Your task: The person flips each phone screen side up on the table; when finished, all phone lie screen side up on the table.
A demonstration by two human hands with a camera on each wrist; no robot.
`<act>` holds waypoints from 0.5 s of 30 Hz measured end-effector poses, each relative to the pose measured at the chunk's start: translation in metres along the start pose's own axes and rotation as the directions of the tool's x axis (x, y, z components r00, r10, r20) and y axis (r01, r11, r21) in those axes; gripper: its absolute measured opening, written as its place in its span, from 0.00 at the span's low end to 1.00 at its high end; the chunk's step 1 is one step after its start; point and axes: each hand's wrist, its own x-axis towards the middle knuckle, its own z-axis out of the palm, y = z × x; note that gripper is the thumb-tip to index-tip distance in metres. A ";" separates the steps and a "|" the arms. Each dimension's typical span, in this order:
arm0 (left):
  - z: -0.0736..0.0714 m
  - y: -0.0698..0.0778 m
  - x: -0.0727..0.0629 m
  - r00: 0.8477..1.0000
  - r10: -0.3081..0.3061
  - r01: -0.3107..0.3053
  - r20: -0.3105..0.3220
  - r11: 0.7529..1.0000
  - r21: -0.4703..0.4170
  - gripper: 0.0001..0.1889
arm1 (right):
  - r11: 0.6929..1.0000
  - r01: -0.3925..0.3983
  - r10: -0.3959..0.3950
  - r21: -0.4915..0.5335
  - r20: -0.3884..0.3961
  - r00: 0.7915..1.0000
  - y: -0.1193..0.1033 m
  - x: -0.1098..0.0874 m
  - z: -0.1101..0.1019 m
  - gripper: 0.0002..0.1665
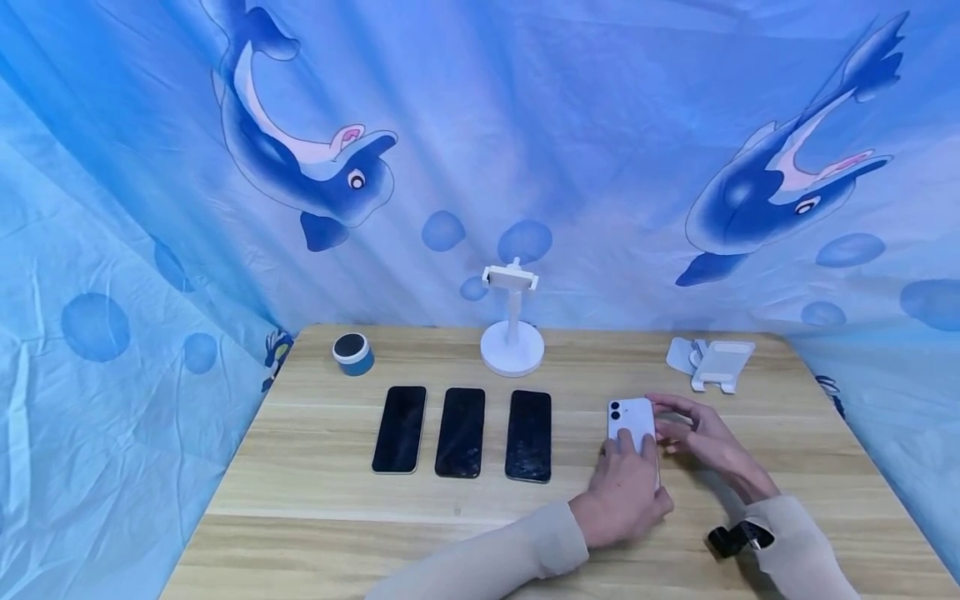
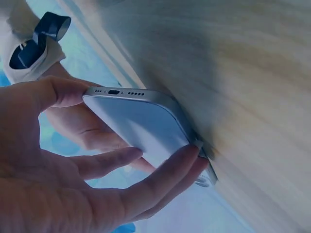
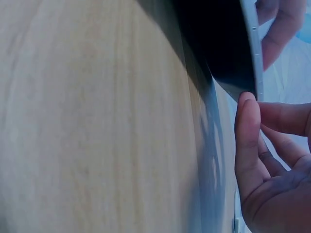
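A white smartphone (image 1: 632, 416) lies back up at the right of the row of phones, its two camera lenses toward the far end. My left hand (image 1: 626, 492) grips it, thumb at the charging-port end (image 2: 116, 91) and fingers (image 2: 167, 170) over the back and far side. My right hand (image 1: 705, 437) pinches its right edge near the far corner between thumb and fingertip, as the right wrist view shows. The phone's dark screen (image 3: 218, 39) faces down and is tilted, with a gap and shadow between its raised side and the wooden table (image 3: 97, 121).
Three black-screened phones (image 1: 400, 429) (image 1: 461, 432) (image 1: 528, 436) lie side by side to the left. Behind them stand a blue-and-white round jar (image 1: 353, 354) and a white phone stand (image 1: 512, 348). Another white folding stand (image 1: 723, 365) is at the back right. A blue dolphin curtain (image 1: 600, 192) hangs behind.
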 end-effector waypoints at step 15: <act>-0.019 -0.032 0.006 0.995 -0.016 0.059 0.103 0.901 -0.429 0.45 | 0.993 0.081 -0.090 0.086 0.096 0.991 0.005 0.010 0.019 0.43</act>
